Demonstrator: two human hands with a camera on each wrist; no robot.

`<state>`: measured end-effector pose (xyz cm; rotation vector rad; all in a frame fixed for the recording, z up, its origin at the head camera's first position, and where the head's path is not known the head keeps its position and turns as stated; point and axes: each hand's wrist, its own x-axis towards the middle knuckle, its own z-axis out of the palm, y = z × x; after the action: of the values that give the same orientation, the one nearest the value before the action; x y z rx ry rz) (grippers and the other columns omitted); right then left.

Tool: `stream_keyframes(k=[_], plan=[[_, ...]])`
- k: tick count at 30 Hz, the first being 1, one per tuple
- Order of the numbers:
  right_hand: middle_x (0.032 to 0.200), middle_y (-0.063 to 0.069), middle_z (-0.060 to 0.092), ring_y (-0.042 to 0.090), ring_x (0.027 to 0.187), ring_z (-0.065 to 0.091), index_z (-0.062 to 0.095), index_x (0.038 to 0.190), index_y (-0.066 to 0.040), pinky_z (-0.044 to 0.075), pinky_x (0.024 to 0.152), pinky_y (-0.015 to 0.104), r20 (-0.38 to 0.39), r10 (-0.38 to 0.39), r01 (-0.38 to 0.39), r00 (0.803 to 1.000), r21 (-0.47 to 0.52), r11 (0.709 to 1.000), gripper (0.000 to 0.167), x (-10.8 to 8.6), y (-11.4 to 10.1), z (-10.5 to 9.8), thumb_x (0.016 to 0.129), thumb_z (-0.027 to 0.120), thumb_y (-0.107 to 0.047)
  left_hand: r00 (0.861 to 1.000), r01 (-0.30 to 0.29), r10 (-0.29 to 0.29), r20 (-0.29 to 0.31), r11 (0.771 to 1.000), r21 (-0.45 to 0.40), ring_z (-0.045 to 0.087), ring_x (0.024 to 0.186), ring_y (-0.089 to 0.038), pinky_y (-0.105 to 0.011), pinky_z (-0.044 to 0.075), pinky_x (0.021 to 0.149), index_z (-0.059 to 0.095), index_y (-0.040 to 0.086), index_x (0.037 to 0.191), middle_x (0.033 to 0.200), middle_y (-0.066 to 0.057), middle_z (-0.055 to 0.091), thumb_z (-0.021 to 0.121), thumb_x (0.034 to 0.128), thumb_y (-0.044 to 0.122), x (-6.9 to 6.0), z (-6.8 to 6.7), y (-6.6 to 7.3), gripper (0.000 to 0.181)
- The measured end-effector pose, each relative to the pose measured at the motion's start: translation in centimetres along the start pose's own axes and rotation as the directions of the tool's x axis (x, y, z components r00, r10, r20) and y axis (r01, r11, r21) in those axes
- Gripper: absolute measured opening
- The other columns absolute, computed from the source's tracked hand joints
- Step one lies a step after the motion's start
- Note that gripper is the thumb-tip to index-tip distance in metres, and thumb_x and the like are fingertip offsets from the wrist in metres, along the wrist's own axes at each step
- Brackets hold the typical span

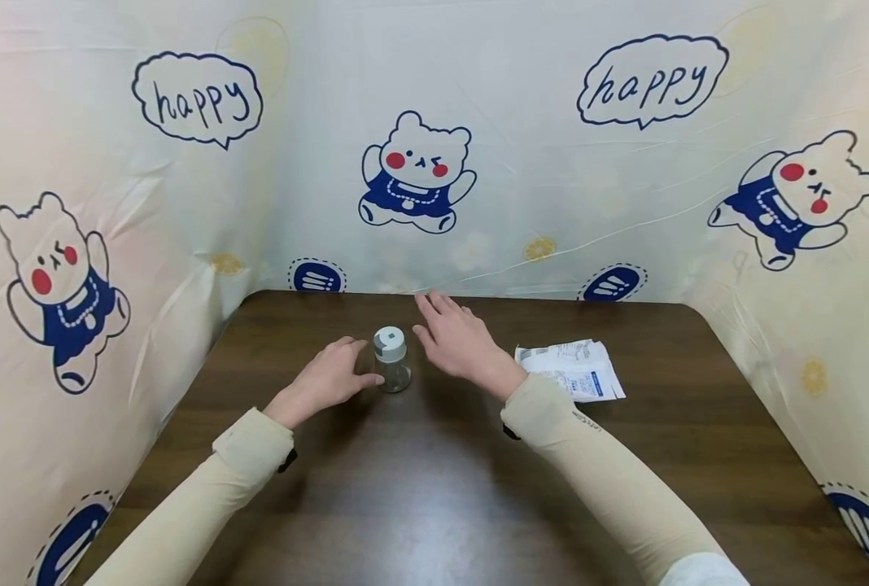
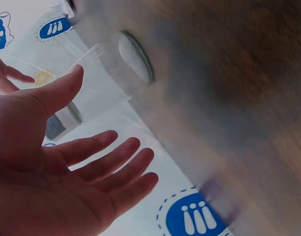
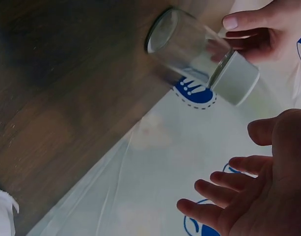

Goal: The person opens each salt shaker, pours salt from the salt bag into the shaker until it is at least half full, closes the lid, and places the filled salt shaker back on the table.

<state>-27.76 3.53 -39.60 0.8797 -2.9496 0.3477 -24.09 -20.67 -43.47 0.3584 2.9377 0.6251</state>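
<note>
Left hand [image 1: 329, 374]: open, beside lidded glass jar [image 1: 395, 378], unclear if touching
Right hand [image 1: 460, 338]: open, near jar, apart
Jar: upright on wooden table [image 1: 420, 480], between hands
White packet [image 1: 588, 370]: partly behind right sleeve [image 1: 548, 411]

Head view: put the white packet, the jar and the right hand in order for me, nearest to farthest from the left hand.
1. The jar: just right of the left hand, by its thumb.
2. The right hand: on the jar's other side.
3. The white packet: farthest right, partly hidden by the right sleeve.
</note>
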Motion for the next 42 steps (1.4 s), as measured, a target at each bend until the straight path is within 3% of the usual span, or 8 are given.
stream_keyframes(k=[10,17,23,31,42], plan=[[0.161,0.015,0.045,0.031,0.145,0.047,0.037,0.164,-0.011,0.043,0.112,0.054,-0.008,-0.090,0.090,0.996,-0.036,0.995,0.059,-0.1,-1.9,1.0,0.112,0.049,-0.037,0.999,-0.037,0.037,-0.002,0.992,-0.120,0.055,0.130,-0.046,-0.061,0.044,0.108,0.050,-0.014,0.146,0.142,-0.032,0.056,0.086,0.0913,0.029,0.2,1.6,-0.3,0.078],[0.152,0.012,0.055,0.029,0.134,0.057,0.042,0.161,-0.010,0.052,0.102,0.047,-0.032,-0.118,0.117,0.992,-0.051,0.992,0.058,0.0,-2.4,1.4,0.111,0.052,-0.038,0.996,-0.091,0.085,-0.038,0.973,-0.213,0.063,0.118,-0.040,-0.057,0.052,0.099,0.059,-0.005,0.141,0.130,-0.023,0.066,0.088,0.0892,0.026,1.2,2.3,-0.6,0.067],[0.146,0.012,0.060,0.028,0.128,0.059,0.044,0.160,-0.009,0.056,0.094,0.043,-0.020,-0.124,0.123,0.992,-0.050,0.991,0.060,-0.1,-2.3,1.9,0.110,0.053,-0.041,0.996,-0.092,0.092,-0.012,0.964,-0.248,0.065,0.109,-0.034,-0.054,0.054,0.095,0.062,-0.002,0.139,0.125,-0.019,0.069,0.087,0.0899,0.027,1.8,2.9,-0.6,0.062],[0.136,0.011,0.065,0.026,0.118,0.063,0.047,0.157,-0.008,0.058,0.088,0.040,-0.034,-0.156,0.153,0.987,-0.076,0.985,0.057,0.2,-2.8,1.9,0.110,0.055,-0.039,0.991,-0.129,0.133,-0.004,0.955,-0.268,0.066,0.098,-0.031,-0.049,0.056,0.087,0.067,0.002,0.128,0.114,-0.014,0.071,0.089,0.0884,0.026,2.1,2.3,-0.5,0.051],[0.134,0.010,0.065,0.025,0.114,0.064,0.048,0.156,-0.010,0.058,0.085,0.038,0.000,-0.174,0.173,0.985,-0.102,0.980,0.053,0.8,-3.5,1.8,0.111,0.053,-0.038,0.987,-0.155,0.161,0.000,0.948,-0.280,0.063,0.084,-0.024,-0.040,0.056,0.075,0.065,0.001,0.128,0.109,-0.011,0.072,0.087,0.0900,0.027,2.6,1.9,-1.2,0.051]])
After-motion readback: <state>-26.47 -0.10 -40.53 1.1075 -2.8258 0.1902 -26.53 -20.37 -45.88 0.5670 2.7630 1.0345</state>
